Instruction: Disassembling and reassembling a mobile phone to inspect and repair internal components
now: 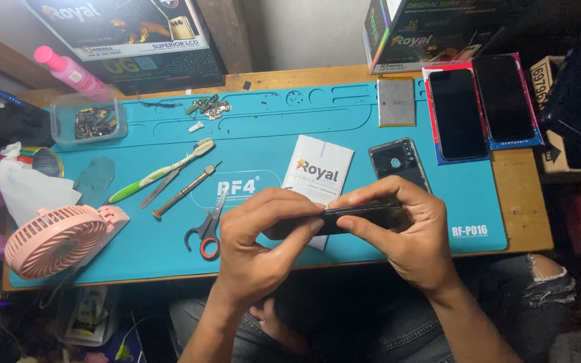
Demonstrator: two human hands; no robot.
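Your left hand (260, 232) and right hand (405, 232) both hold a dark phone (358, 216) edge-on, just above the near edge of the teal work mat (371, 121) that covers the wooden bench (526, 195). Your left fingers (284, 202) are curled shut around the phone's left end, thumb pressing up from below; your right fingers (378, 195) are closed along its top edge, with the thumb (364, 228) under it. The phone hangs over a white paper packet (319, 171) lying on the mat. Just beside your right hand lies a dark phone back cover (398, 161) with a camera cut-out. Farther back sits a grey flat battery (396, 102), and to its right two black phones (482, 107) lie side by side, partly off the mat. Near your left hand lie scissors (206, 228) with a red and a black handle, and beyond them a screwdriver (186, 190), a metal pry tool (159, 189) and a green and white toothbrush (159, 173), all slanted the same way. At the mat's left corner a pink hand fan (55, 240) rests, with a crumpled white tissue (28, 188) behind it. A clear plastic tray (89, 121) of small parts stands at the back left, a pink bottle (68, 70) just behind it, and loose small parts (208, 107) are scattered near the mat's far edge. Printed cardboard boxes (129, 33) stand along the back of the bench.
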